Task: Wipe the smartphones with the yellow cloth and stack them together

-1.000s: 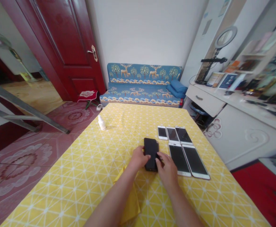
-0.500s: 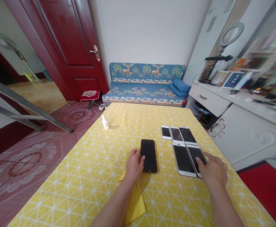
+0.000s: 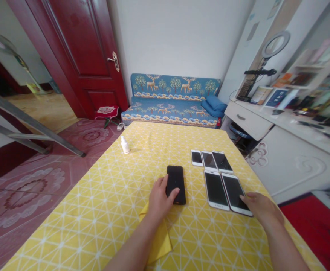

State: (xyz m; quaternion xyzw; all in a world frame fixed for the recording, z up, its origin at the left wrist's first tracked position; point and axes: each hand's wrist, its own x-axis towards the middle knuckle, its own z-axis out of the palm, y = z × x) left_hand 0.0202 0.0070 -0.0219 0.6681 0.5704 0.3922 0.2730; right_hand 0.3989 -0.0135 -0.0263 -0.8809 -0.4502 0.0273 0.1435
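Observation:
A black smartphone (image 3: 176, 184) lies screen up near the middle of the yellow table. My left hand (image 3: 161, 195) rests at its left edge, with the thumb and forefinger spread and the thumb over the screen's lower part. My right hand (image 3: 262, 209) grips the lower right side of a white-framed smartphone (image 3: 235, 191), thumb on its dark screen. Another white smartphone (image 3: 216, 188) lies just left of that one. Behind them is a row of smaller white phones (image 3: 209, 160). A folded yellow cloth (image 3: 161, 242) lies partly beneath my left forearm.
A small white bottle (image 3: 124, 145) stands at the table's left side. Past the table's far edge is a blue patterned sofa (image 3: 170, 109). A white cabinet (image 3: 303, 146) stands to the right, and metal ladder-like legs (image 3: 40, 131) are at left.
The right-hand phone has shifted right and towards me at its lower end, opening a gap beside its neighbour. My left thumb has moved further over the black phone's screen.

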